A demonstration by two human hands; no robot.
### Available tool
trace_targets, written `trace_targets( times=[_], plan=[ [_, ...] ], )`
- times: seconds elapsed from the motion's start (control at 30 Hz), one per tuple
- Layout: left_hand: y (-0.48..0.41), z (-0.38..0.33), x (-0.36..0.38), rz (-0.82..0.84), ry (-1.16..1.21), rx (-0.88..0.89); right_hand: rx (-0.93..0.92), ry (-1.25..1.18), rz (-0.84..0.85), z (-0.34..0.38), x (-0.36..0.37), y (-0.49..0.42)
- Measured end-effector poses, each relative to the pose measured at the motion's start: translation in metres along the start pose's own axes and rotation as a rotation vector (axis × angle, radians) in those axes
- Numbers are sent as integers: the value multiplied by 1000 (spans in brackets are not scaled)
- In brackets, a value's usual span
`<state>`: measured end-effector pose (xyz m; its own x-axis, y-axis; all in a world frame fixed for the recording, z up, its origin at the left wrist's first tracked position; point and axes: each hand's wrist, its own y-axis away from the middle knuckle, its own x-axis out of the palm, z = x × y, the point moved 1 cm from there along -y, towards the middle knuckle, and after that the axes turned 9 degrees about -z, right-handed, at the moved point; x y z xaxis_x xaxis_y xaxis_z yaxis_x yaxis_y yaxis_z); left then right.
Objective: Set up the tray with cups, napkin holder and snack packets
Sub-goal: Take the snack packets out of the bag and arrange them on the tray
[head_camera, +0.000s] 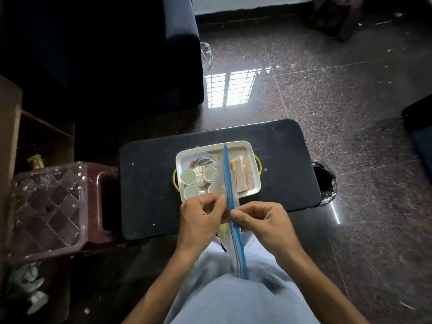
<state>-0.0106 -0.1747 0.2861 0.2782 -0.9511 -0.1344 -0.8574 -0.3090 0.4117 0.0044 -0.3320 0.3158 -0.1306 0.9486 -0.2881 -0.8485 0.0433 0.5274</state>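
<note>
While we sit with our knees toward the low black table [149, 183], both of our hands meet above its near edge, pinching a clear zip bag [233, 244] that stands on edge between them. Our left hand [201, 218] is curled, thumb and fingertips closed on the bag's left face, and our right hand [266, 220] is curled the same way, thumb and forefinger closed on the blue zip strip from the other side. That strip runs up from our lap, passes between the two hands, and rises in front of the white tray [253, 150], so it crosses our view of what lies inside. Something yellow shows faintly through the plastic near our left hand, though we cannot tell what it is. On the table, the tray has gold handles at its two short ends. In its left half stand small white cups [188, 177] grouped around a pale rounded piece, with a leaf-patterned plate behind them. In its right half, on a woven mat, lies a flat packet [239, 174] with a pale face and a brown edge. Left of the table sits a clear faceted stool top [46, 206] on a brown plastic frame.
</note>
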Motion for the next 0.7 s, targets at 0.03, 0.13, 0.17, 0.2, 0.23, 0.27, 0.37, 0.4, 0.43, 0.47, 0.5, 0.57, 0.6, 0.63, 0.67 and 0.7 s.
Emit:
trace_targets(
  times=[0.03,0.13,0.17,0.2,0.23,0.27,0.37,0.4,0.43,0.47,0.5,0.57,0.6,0.63,0.67,0.7],
  plan=[
    [0,-3,4,15,-40,27,-38,38,-37,-1,-2,-1],
    [3,-12,18,10,-55,10,-149,158,-129,-1,-9,-5],
    [3,-13,23,-15,-47,3,-171,166,-135,0,-12,-8],
    [4,-15,28,-45,-40,-2,-189,171,-133,1,-17,-10],
    [5,-17,35,-76,-21,-22,-195,170,-118,3,-22,-12],
    [6,-19,42,-106,17,-57,-183,151,-89,4,-30,-16],
    [12,-23,67,-183,126,-164,-93,16,56,3,-56,-24],
    [14,-23,77,-211,121,-173,-52,-21,98,2,-64,-26],
    [16,-23,87,-244,94,-172,-1,-52,132,-1,-71,-29],
    [18,-23,97,-277,54,-161,61,-88,161,-4,-78,-31],
    [19,-23,108,-305,20,-147,125,-134,186,-7,-84,-34],
    [23,-22,128,-363,-5,-149,217,-200,226,-13,-95,-42],
    [26,-21,138,-389,-2,-163,242,-214,236,-15,-101,-45],
    [28,-19,147,-417,6,-179,260,-233,247,-17,-107,-49],
    [30,-18,156,-445,12,-197,280,-262,259,-19,-111,-52],
    [32,-17,164,-476,19,-219,307,-298,272,-22,-116,-55]
  ],
)
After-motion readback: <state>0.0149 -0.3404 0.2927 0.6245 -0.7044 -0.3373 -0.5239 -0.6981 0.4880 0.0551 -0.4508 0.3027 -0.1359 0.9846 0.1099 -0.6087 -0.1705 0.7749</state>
